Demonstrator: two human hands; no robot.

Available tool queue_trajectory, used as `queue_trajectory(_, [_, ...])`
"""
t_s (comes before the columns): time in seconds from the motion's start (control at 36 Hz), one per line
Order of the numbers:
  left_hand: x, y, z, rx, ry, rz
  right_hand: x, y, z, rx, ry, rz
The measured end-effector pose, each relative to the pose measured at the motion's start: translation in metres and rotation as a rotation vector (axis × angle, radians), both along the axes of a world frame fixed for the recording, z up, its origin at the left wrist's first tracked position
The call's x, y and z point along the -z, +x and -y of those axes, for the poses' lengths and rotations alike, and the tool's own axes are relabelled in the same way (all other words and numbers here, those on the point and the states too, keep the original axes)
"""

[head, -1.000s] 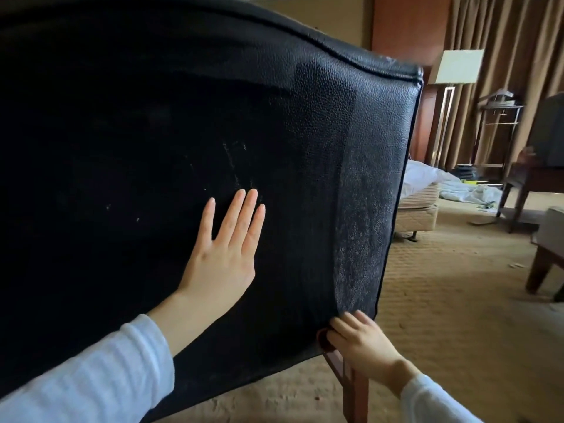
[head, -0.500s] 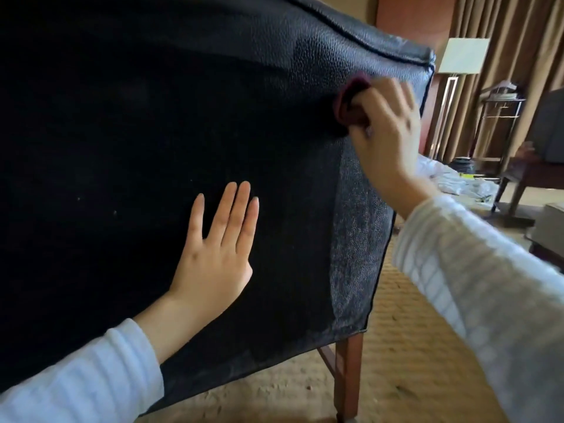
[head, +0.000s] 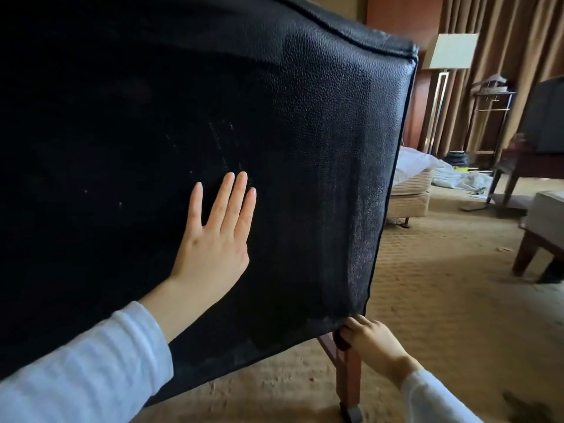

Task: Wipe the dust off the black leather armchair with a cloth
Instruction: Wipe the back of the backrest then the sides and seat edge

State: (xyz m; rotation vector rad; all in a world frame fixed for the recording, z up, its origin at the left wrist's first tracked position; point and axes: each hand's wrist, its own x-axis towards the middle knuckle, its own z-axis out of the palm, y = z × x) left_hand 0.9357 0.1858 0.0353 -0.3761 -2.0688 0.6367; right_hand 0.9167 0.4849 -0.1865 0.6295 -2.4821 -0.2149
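Your left hand [head: 213, 239] lies flat, fingers straight, on the back of the black leather armchair [head: 305, 148]. Your right hand [head: 370, 346] grips the dark cloth [head: 341, 341] at its lower right corner, beside the wooden leg [head: 348, 377].

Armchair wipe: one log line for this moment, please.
left grip: flat on armchair back | right grip: holds cloth at bottom corner by leg | pale streaks on leather

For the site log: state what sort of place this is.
Probably a hotel room: a bed with rumpled white sheets, a floor lamp beside full-length brown curtains, and patterned carpet across the floor.
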Motion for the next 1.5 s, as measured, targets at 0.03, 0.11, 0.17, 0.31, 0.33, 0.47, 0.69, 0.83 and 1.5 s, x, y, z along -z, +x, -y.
queue_trajectory(0.03, [-0.001, 0.001, 0.0, -0.006, -0.003, 0.013, -0.007, 0.003, 0.0, 0.002, -0.005, 0.003])
queue_trajectory(0.11, [-0.003, 0.007, -0.003, -0.013, 0.028, 0.059, -0.043, 0.014, 0.003, -0.018, -0.108, 0.011])
queue_trajectory(0.17, [-0.004, 0.011, -0.007, -0.027, 0.068, 0.103, -0.069, 0.021, 0.006, -0.008, -0.256, 0.04])
queue_trajectory(0.31, [0.0, 0.033, -0.035, 0.216, 0.216, 0.246, -0.123, 0.039, 0.014, 0.039, -0.794, 0.137])
queue_trajectory(0.33, [0.0, 0.039, -0.044, 0.327, 0.26, 0.323, -0.133, 0.044, 0.018, 0.027, -0.923, 0.172])
queue_trajectory(0.47, [-0.007, 0.059, -0.08, 0.629, 0.834, 1.018, -0.172, 0.074, 0.031, -0.183, -1.508, 0.6])
queue_trajectory(0.69, [-0.015, 0.045, -0.079, 0.806, 1.618, 1.641, -0.204, 0.105, 0.036, -0.463, -1.768, 1.1])
queue_trajectory(0.83, [-0.016, 0.047, -0.079, 0.931, 1.513, 1.627, -0.208, 0.108, 0.042, -0.403, -1.673, 1.089])
queue_trajectory(1.5, [-0.003, 0.053, -0.058, 0.69, 1.019, 0.827, -0.196, 0.109, 0.045, -0.131, -1.777, 0.481])
